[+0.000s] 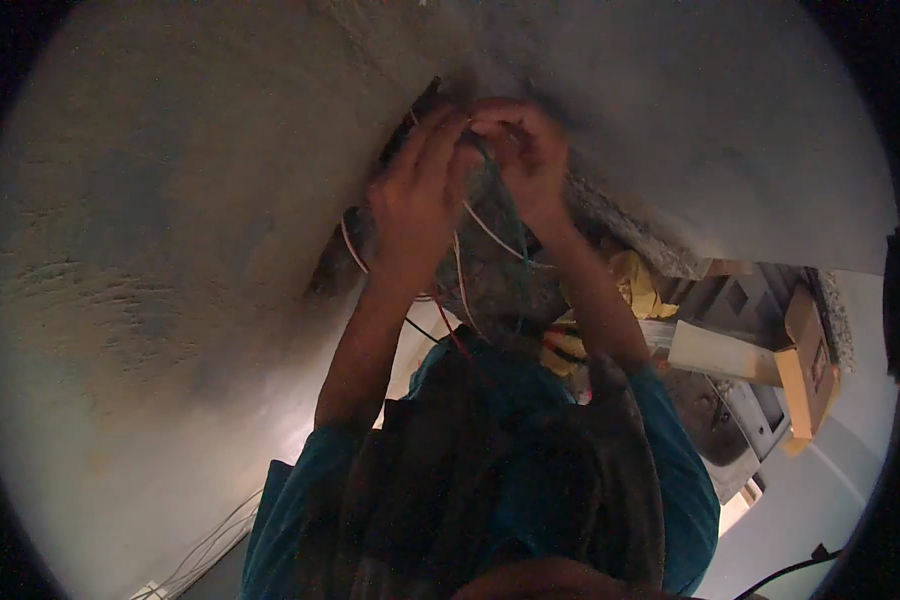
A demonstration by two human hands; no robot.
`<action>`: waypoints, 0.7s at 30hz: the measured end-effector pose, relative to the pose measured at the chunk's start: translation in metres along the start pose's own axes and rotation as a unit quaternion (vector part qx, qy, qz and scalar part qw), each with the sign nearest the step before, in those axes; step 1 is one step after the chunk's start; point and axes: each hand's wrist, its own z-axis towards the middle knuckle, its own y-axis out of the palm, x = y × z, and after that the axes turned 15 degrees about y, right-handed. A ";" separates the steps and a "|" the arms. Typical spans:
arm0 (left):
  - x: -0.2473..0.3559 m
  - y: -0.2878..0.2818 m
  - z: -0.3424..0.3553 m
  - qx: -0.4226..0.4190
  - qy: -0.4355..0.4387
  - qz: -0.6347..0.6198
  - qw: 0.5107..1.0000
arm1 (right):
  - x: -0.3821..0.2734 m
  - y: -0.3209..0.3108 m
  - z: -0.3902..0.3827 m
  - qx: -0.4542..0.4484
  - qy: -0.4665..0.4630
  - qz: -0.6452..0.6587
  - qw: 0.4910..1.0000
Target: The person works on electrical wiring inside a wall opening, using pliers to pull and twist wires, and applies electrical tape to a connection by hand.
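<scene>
Both my hands are raised and meet at the wall, next to a dark slot or box edge (410,125). My left hand (418,195) is closed, its fingertips pinched at the spot where the other hand's fingers meet. The fingers of my right hand (532,160) are bent and pinch at a green electrical wire (510,200), which hangs down from them. Exactly what lies between the left fingertips is hidden. Around the hands dangle a white wire (495,236), a red wire (446,322) and a black wire (420,330).
A rough plastered wall (150,330) fills the left side. Beneath the hands to the right runs a speckled stone edge (635,222). Farther right are yellow wrapping (642,285), an open cardboard box (806,360) and a metal sink (720,440). Thin white cables (210,545) run at lower left.
</scene>
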 end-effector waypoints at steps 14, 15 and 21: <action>0.004 -0.011 0.026 -0.076 -0.109 -0.061 0.989 | -0.004 0.020 -0.040 0.125 0.030 0.006 0.992; 0.004 -0.012 0.028 -0.077 -0.108 -0.062 0.989 | -0.009 0.019 -0.040 0.127 0.030 0.005 0.991; 0.008 -0.015 0.036 -0.058 -0.096 -0.107 0.988 | -0.007 0.012 -0.038 0.127 0.098 -0.051 0.986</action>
